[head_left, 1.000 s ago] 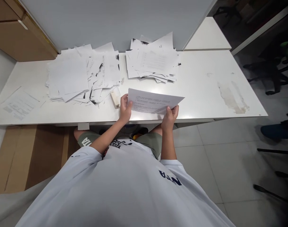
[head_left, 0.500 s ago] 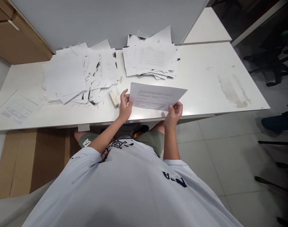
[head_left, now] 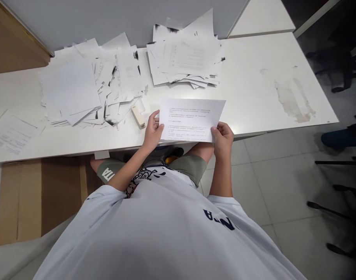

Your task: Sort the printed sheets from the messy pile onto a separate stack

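I hold a printed sheet of paper [head_left: 191, 116] above the front edge of the white table [head_left: 253, 89]. My left hand [head_left: 153, 130] grips its left edge, thumb on top. My right hand [head_left: 223, 138] pinches its lower right corner. The sheet faces me squarely, with lines of text on it. A small beige stapler [head_left: 137, 116] lies on the table just left of my left hand.
A large messy heap of papers [head_left: 87, 83] covers the table's left middle, a second pile [head_left: 185, 58] lies at the back centre. One loose sheet [head_left: 11, 134] rests at the far left. A stain [head_left: 294, 103] marks the right side. Cardboard [head_left: 40, 194] lies on the floor.
The sheet has turned from tilted to square and come closer to me. My right hand slid to its lower right corner. The view shifted down the table.
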Available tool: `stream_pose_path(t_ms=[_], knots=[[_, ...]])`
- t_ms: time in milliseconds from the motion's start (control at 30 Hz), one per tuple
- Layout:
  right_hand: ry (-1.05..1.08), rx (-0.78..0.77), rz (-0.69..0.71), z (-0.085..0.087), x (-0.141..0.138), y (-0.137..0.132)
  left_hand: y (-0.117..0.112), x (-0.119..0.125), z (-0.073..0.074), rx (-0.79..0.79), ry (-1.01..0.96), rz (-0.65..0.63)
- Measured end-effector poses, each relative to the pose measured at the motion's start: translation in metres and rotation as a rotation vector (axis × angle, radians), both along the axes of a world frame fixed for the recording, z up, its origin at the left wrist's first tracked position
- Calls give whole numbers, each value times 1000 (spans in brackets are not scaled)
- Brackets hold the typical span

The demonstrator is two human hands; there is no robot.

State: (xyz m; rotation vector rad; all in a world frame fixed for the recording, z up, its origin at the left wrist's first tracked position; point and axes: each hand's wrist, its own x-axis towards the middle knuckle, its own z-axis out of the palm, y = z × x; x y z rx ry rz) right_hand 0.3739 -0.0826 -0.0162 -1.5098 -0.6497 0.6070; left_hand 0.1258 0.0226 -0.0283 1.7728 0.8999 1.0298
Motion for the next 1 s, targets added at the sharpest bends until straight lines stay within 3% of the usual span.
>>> stream_pose_path(t_ms=[133,267,367,467,567,667,1000], knots=[[42,-69,108,6,-2,-10,-34,-21,12,-34,58,20],[46,-157,226,11,-9,-16,-56,-46,20,-10,124,215],[30,-223,297,12,-14,-15,-46,-59,23,107,154,353],[5,-273,343,13,-19,-10,-15,-67,22,257,239,412],[-12,-299,360,15,-26,-3,19,-72,21,350,365,283],[-28,-306,359,18,-32,3,39,-75,17,336,428,148],[-140,-275,386,17,-31,17,46,-83,8,192,422,-2]])
